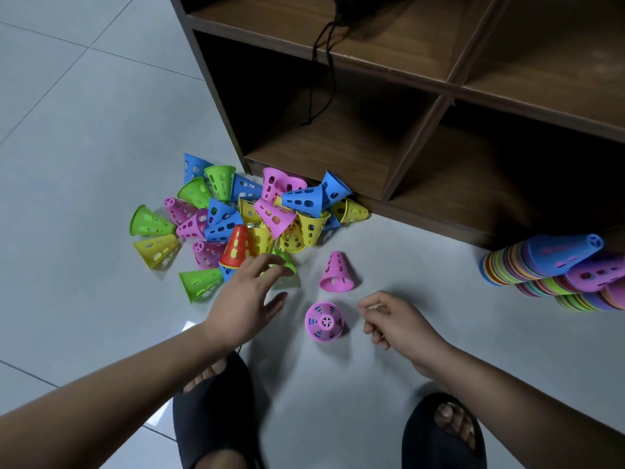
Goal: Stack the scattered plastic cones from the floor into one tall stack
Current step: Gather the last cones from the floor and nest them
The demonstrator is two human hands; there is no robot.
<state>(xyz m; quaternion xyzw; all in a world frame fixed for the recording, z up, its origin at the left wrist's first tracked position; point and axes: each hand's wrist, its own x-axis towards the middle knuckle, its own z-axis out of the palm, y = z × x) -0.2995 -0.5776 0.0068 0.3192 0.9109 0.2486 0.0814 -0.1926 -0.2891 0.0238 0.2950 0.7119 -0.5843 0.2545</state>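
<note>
A heap of several perforated plastic cones (250,211) in blue, green, pink, yellow and red lies on the floor by the shelf corner. A short upright stack topped by a pink cone (325,321) stands between my hands. Another pink cone (336,273) stands alone just beyond it. My left hand (248,299) reaches with spread fingers over a green cone (285,262) at the heap's near edge, holding nothing. My right hand (394,319) hovers right of the short stack, fingers loosely curled and empty. Long stacks of cones (554,269) lie on their sides at the far right.
A brown wooden shelf unit (419,130) with open compartments stands behind the heap, a black cord (329,62) hanging inside. My feet in black slippers (216,411) rest on the grey tiled floor (84,113) near the bottom edge.
</note>
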